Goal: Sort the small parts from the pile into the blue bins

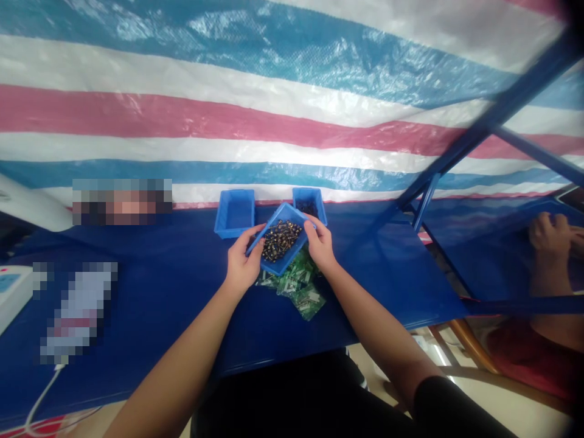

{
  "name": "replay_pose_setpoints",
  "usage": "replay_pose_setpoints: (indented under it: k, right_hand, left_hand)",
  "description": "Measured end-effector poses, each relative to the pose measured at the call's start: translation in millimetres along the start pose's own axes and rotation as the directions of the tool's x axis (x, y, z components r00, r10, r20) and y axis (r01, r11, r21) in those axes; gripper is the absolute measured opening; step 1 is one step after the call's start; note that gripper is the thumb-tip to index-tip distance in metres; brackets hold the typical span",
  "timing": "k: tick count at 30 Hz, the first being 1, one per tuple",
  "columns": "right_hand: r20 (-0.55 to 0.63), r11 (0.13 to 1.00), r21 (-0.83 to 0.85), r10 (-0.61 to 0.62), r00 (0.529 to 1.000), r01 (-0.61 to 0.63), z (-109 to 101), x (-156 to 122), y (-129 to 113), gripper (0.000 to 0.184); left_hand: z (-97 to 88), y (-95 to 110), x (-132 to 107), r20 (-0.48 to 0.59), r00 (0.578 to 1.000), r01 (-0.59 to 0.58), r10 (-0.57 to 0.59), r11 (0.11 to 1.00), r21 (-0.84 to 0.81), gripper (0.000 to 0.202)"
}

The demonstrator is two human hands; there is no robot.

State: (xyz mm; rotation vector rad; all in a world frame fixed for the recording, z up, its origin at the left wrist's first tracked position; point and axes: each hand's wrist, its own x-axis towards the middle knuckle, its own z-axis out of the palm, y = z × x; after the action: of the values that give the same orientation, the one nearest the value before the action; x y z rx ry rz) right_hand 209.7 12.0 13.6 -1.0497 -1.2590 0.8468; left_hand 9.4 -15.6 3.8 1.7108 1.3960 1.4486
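Between my two hands is a blue plastic bin (283, 265), held tilted above the table. Many small dark and brass-coloured metal parts (281, 239) lie inside it. My left hand (245, 257) grips the bin's left side, thumb on the rim. At its upper right corner my right hand (320, 244) is closed on the rim. Just below the bin, green circuit boards (301, 281) in clear bags are spread on the blue tabletop, partly covered by it. Behind it stands a second blue bin (310, 196) with dark contents, partly hidden by the held bin.
Back left of my hands stands a third blue bin (235, 213) with nothing visible in it. A white device (16, 292) and a blurred-out object with a cable (43, 389) lie at left. Blue metal frame bars (456, 143) rise at right, where another person's hand (550, 234) shows.
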Motion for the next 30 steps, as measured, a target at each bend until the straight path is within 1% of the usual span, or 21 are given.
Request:
replay_pose_setpoints:
  k: [4, 8, 11, 15, 18, 21, 26, 30]
  right_hand:
    - [0.083, 0.995, 0.075, 0.053, 0.995, -0.059, -1.1, 2.3, 2.9, 0.049]
    - [0.147, 0.955, 0.218, 0.171, 0.974, -0.201, 1.4, 2.3, 6.4, 0.06]
    - [0.178, 0.927, 0.243, 0.247, 0.953, -0.285, 3.0, 1.7, 10.5, 0.06]
    - [0.2, 0.912, 0.252, 0.277, 0.94, -0.322, 4.6, 1.4, 16.4, 0.059]
    - [0.214, 0.875, 0.311, 0.316, 0.924, -0.371, 7.1, 3.2, 19.7, 0.066]
    - [0.234, 0.841, 0.344, 0.354, 0.905, -0.418, 9.2, 6.0, 22.5, 0.073]
    - [0.267, 0.826, 0.283, 0.419, 0.868, -0.487, 10.0, 6.5, 30.6, 0.08]
    - [0.281, 0.835, 0.257, 0.418, 0.864, -0.487, 10.9, 3.9, 35.3, 0.08]
  left_hand:
    - [-2.7, 1.9, 1.7, -0.029, 0.991, -0.13, 0.129, 0.991, -0.016, 0.032]
    - [-4.7, 6.0, 2.0, -0.056, 0.966, -0.254, 0.254, 0.967, 0.005, 0.031]
    - [-5.7, 8.7, 1.4, -0.057, 0.946, -0.315, 0.318, 0.947, 0.056, 0.031]
    - [-5.8, 10.4, 0.8, -0.024, 0.931, -0.361, 0.365, 0.927, 0.103, 0.031]
    - [-5.2, 11.2, 0.3, -0.015, 0.925, -0.376, 0.38, 0.92, 0.115, 0.031]
    - [-4.5, 12.2, -0.3, -0.03, 0.922, -0.379, 0.386, 0.916, 0.134, 0.032]
    - [-4.8, 11.6, -0.8, -0.043, 0.907, -0.407, 0.419, 0.897, 0.174, 0.034]
    - [-5.4, 8.0, -0.8, -0.018, 0.892, -0.439, 0.452, 0.874, 0.206, 0.035]
